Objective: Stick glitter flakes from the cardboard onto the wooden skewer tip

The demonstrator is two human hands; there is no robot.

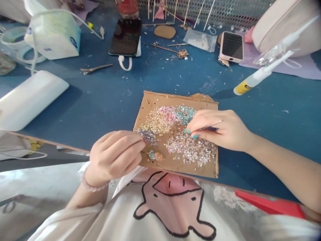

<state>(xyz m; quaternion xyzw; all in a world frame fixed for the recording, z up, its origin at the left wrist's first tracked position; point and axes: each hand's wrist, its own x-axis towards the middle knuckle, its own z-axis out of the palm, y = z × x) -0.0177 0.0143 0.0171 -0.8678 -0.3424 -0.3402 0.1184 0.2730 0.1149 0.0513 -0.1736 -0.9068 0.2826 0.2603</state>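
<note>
A brown cardboard sheet lies on the blue table, strewn with piles of small pastel sequins. My left hand is curled at the sheet's near left edge, its fingers pinched on a thin stick with a small decorated ornament at its tip. My right hand rests over the sheet's right side, fingers closed around a thin metal tool whose tip points down into the sequins.
A glue bottle lies at the right, a pink phone and a dark phone further back. A tissue pack and white case are at the left. Sticks stand along the back mesh.
</note>
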